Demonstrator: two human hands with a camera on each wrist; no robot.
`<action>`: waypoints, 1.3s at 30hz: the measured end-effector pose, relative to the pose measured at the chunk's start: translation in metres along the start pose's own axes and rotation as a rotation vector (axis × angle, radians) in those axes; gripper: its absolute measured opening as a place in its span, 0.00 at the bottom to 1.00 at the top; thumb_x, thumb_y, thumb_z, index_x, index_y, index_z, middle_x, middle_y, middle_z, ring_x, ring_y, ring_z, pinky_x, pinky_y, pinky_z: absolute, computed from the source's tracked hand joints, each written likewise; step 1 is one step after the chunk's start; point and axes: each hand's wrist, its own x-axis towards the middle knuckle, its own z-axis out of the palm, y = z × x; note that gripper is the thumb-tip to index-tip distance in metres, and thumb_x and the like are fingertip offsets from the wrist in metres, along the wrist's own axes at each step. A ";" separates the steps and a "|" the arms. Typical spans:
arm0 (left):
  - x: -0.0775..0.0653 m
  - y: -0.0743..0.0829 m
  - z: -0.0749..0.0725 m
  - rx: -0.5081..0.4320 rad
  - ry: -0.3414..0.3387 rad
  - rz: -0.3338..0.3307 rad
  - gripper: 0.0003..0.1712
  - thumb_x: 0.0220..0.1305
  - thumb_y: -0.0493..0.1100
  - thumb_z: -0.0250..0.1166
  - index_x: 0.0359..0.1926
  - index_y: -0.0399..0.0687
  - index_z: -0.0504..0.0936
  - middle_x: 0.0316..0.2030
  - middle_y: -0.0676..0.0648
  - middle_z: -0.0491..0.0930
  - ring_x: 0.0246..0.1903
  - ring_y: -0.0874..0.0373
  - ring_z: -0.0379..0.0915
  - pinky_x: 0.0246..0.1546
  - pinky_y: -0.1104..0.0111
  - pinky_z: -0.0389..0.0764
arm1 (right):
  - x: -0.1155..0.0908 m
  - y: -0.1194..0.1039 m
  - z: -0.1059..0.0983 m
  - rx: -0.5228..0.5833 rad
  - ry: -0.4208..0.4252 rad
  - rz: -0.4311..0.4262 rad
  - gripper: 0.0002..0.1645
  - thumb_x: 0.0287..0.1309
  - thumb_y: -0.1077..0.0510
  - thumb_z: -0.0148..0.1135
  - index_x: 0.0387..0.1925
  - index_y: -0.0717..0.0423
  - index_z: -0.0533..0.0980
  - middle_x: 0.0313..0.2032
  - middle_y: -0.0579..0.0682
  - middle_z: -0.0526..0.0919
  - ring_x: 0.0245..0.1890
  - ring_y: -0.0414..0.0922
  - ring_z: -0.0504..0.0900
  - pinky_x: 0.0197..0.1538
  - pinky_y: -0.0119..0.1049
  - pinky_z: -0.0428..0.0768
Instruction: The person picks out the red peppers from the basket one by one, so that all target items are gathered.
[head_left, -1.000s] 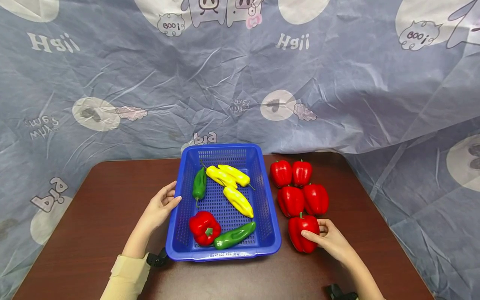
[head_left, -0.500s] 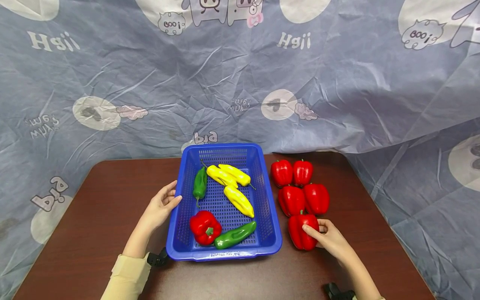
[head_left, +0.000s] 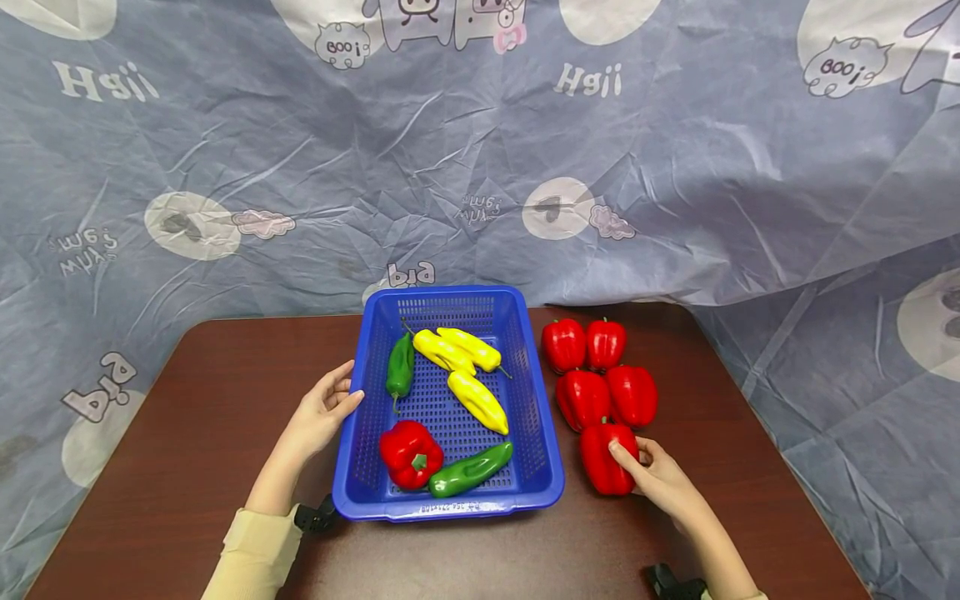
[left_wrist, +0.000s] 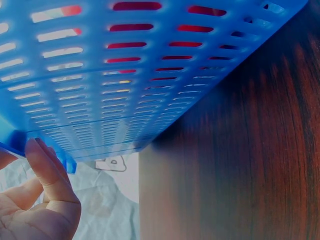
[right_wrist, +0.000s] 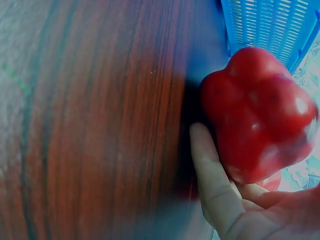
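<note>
My left hand [head_left: 321,412] grips the left rim of a blue plastic basket [head_left: 551,454], thumb at the rim and the other fingers along its outer side. In the left wrist view that hand [left_wrist: 45,200] is right at the rim of the slotted basket wall [left_wrist: 115,95]. On the right, my right hand [head_left: 660,479] holds a red bell pepper [head_left: 603,458], thumb on its near top face and fingers round its right side. The right wrist view shows the lobed underside of this bell pepper [right_wrist: 260,115], with a finger [right_wrist: 207,160] reaching along the side facing the tabletop.
Inside the basket lie several yellow peppers [head_left: 478,402], two green peppers [head_left: 471,471] and one red bell pepper [head_left: 408,454]. More red bell peppers [head_left: 583,400] stand in a cluster beyond my right hand. A patterned grey-blue cloth [head_left: 450,167] hangs behind the brown table [head_left: 247,375].
The red bell pepper in my right hand has shifted slightly away from me and turned a little, the thumb moving with it. My left hand and the basket stay in place.
</note>
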 end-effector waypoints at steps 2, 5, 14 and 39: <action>-0.001 0.000 0.000 0.003 -0.002 -0.003 0.36 0.71 0.37 0.59 0.74 0.34 0.55 0.55 0.29 0.72 0.39 0.75 0.74 0.39 0.79 0.78 | 0.000 0.000 0.000 -0.003 0.000 0.000 0.45 0.69 0.43 0.55 0.68 0.75 0.53 0.54 0.65 0.76 0.43 0.43 0.83 0.43 0.35 0.84; -0.001 0.000 0.000 0.001 -0.004 -0.004 0.36 0.71 0.37 0.59 0.74 0.34 0.55 0.55 0.30 0.72 0.39 0.75 0.74 0.39 0.79 0.78 | 0.000 -0.001 -0.001 -0.029 0.007 0.005 0.47 0.68 0.42 0.56 0.69 0.75 0.53 0.54 0.65 0.76 0.43 0.43 0.82 0.42 0.33 0.82; 0.001 -0.001 0.000 -0.021 0.006 0.002 0.35 0.71 0.35 0.59 0.73 0.33 0.56 0.54 0.29 0.72 0.38 0.75 0.74 0.39 0.79 0.78 | -0.003 -0.003 -0.005 -0.188 0.021 0.014 0.53 0.65 0.35 0.55 0.69 0.75 0.55 0.60 0.70 0.75 0.58 0.59 0.77 0.58 0.52 0.76; -0.001 0.000 0.000 -0.009 -0.006 0.000 0.36 0.71 0.37 0.59 0.74 0.34 0.55 0.54 0.30 0.72 0.38 0.74 0.74 0.39 0.79 0.78 | -0.003 0.000 -0.003 -0.148 -0.003 0.026 0.47 0.66 0.37 0.55 0.68 0.72 0.61 0.51 0.63 0.83 0.45 0.48 0.84 0.54 0.50 0.77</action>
